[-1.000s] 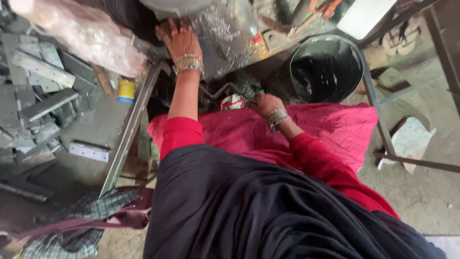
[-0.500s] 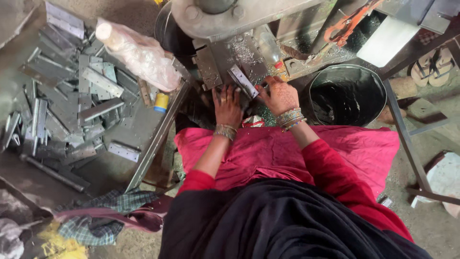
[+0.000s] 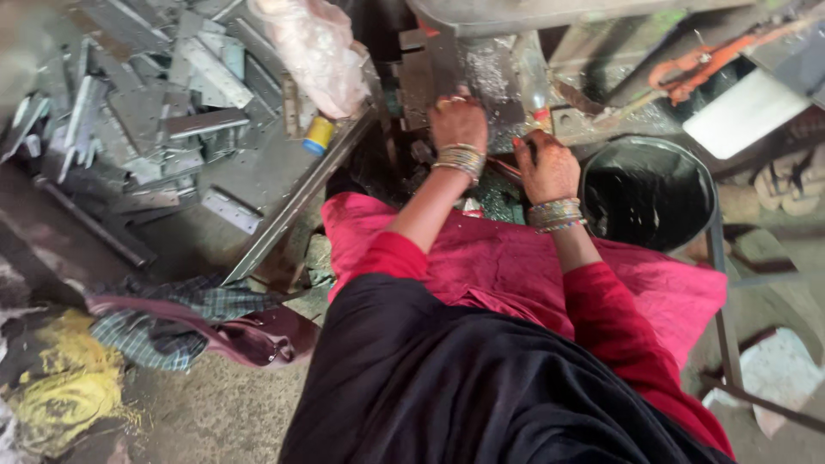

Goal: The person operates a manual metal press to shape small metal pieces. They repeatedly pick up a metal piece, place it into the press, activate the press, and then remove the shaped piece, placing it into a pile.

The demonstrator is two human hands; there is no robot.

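Note:
My left hand point(image 3: 455, 120), with rings and bangles, reaches forward onto the grey bed of a metal press point(image 3: 481, 64). Its fingertips lie against a steel block, and I cannot see whether they hold anything. My right hand point(image 3: 546, 167), also with bangles, is curled just to the right and a little nearer to me. A thin metal piece point(image 3: 509, 168) sticks out of its grip to the left. Both arms are in red sleeves above a pink cloth point(image 3: 516, 266) on my lap.
A black bucket point(image 3: 644, 193) stands right of my right hand. A heap of flat steel plates point(image 3: 155, 112) lies to the left, with a plastic bag point(image 3: 318, 56), a small yellow spool point(image 3: 318, 135) and a long angle bar point(image 3: 296, 206). Checked cloth point(image 3: 163, 322) lies lower left.
The thin metal strip held up between both hands half a second ago is no longer raised. My left hand has moved forward onto the press bed, and my right hand has dropped lower.

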